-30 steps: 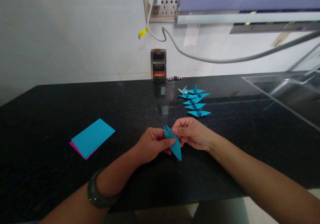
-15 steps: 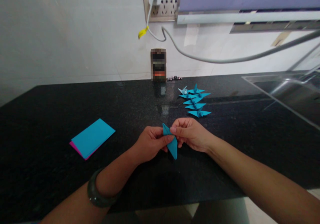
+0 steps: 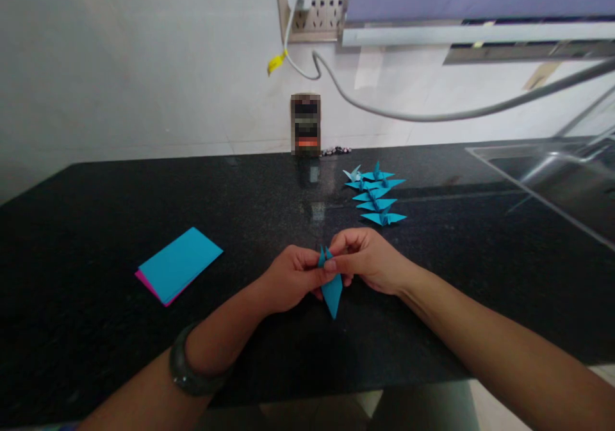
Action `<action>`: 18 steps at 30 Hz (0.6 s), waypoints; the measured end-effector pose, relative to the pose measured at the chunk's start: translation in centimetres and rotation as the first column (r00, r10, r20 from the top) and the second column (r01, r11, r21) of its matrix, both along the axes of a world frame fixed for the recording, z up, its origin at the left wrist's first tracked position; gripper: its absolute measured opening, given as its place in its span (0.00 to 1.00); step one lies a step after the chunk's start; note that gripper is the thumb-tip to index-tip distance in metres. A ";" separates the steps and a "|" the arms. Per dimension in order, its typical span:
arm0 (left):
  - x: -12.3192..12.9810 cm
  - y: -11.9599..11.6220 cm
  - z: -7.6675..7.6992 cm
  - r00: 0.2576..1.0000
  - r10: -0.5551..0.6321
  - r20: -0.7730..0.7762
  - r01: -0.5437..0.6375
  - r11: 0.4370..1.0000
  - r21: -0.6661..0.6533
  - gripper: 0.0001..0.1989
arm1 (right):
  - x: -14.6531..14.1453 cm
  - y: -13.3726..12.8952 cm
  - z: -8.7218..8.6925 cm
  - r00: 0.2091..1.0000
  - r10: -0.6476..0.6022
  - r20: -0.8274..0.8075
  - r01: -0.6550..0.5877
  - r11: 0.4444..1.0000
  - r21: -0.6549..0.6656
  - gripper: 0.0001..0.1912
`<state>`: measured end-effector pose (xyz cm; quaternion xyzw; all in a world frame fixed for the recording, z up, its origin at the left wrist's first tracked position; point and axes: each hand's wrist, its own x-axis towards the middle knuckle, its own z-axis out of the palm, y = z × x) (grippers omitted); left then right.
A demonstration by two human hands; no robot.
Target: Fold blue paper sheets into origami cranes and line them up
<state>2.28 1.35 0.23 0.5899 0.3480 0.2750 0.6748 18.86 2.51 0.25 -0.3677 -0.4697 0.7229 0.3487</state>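
A folded blue paper piece [image 3: 332,295] is held between both hands above the dark counter, two narrow points at its top and one wide point toward me. My left hand [image 3: 291,279] pinches it from the left, thumb across its front. From the right, my right hand [image 3: 368,259] grips its upper part, its thumb tip touching the left thumb. Fingers behind the paper are partly hidden. Several folded blue paper cranes [image 3: 384,218] sit beyond my right hand. Left of my hands lies a stack of blue paper [image 3: 180,264] with a pink sheet under it.
The black counter [image 3: 96,213] meets a pale wall. A phone-like object [image 3: 306,125], blurred, leans there beside a beaded strand [image 3: 336,151]. A grey cable [image 3: 384,114] runs from a wall socket [image 3: 319,16]. A metal sink [image 3: 567,181] is at the right.
The folded paper has turned slightly more upright, and its top now shows two separate points. My right thumb has moved down and inward to meet my left thumb.
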 end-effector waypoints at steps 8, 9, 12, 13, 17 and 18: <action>-0.4 0.1 -0.4 0.993 -0.031 -0.110 0.039 0.997 0.072 0.19 | 0.2 -0.2 0.4 0.992 0.123 0.017 -0.122 0.991 -0.052 0.14; -0.4 0.1 -0.4 0.992 -0.030 -0.121 0.040 0.996 0.079 0.19 | 0.2 -0.2 0.4 0.992 0.122 0.014 -0.121 0.991 -0.050 0.14; -0.5 0.2 -0.3 0.990 -0.032 -0.136 0.044 0.995 0.087 0.18 | 0.2 -0.2 0.4 0.993 0.115 -0.003 -0.115 0.993 -0.034 0.14; -0.5 0.2 -0.3 0.990 -0.033 -0.135 0.044 0.995 0.084 0.18 | 0.2 -0.2 0.3 0.993 0.117 -0.005 -0.117 0.993 -0.027 0.14; -0.5 0.2 -0.3 0.992 -0.017 -0.123 0.025 0.998 0.060 0.18 | 0.2 -0.2 0.2 0.994 0.106 -0.017 -0.106 0.994 -0.003 0.13; -0.4 0.1 -0.3 0.992 -0.011 -0.123 0.019 0.998 0.057 0.18 | 0.2 -0.2 0.2 0.995 0.100 -0.019 -0.100 0.995 0.001 0.13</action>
